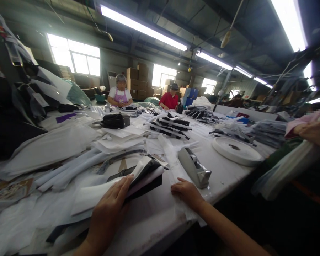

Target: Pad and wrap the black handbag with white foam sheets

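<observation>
Left hand (109, 202), fingers together, lies along the bundle (147, 172), slanting up-right. Right hand (188, 193), fingers curled, touches plastic (172, 160) beyond; can't tell if either grips.

No lettering can be read — the marks on the gray tape dispenser (193, 169) are too blurred.

The left hand's (110, 201) thumb is hidden, so its grip on the black-and-white bundle (146, 172) cannot be told. Both arms are cut off by the bottom edge. A pink-sleeved person (316, 126) is cut off at right. 2 faces across the table (160, 213) are blurred. The tape dispenser's (193, 167) lettering is too small to be read.
</observation>
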Available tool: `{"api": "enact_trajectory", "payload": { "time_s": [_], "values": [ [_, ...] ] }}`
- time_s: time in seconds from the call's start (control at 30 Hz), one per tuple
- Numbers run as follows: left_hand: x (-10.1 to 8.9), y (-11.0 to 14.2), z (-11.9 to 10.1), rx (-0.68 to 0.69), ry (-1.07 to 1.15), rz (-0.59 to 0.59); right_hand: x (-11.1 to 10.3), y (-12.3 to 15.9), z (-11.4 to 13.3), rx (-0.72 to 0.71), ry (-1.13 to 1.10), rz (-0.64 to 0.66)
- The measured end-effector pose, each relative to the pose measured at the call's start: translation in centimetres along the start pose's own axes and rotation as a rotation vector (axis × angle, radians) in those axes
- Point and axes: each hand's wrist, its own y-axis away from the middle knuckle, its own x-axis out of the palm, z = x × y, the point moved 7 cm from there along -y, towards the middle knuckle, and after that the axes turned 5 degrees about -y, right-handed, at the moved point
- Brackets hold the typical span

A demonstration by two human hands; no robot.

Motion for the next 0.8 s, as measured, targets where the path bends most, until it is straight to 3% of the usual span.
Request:
{"api": "enact_trajectory", "payload": {
  "time_s": [0.17, 0.43, 0.57, 0.7, 0.8],
  "values": [
    [0.0, 0.0, 0.2, -0.018, 0.023, 0.01, -0.8, -0.8, 0.7, 0.027, 0.086, -0.058],
    [0.0, -0.1, 0.1, -0.025, 0.032, 0.026, -1.5, 0.9, -1.2, 0.066, 0.119, 0.044],
    [0.1, -0.1, 0.1, -0.023, 0.027, 0.041, -1.8, 0.4, -1.3, 0.046, 0.138, 0.015],
    [0.0, 0.0, 0.2, -0.029, 0.026, 0.046, -2.1, -0.5, 0.2, 0.047, 0.138, -0.066],
    [-0.1, 0.0, 0.3, -0.022, 0.026, 0.033, -0.7, -0.3, 2.7, 0.057, 0.078, -0.131]
  ]
}}
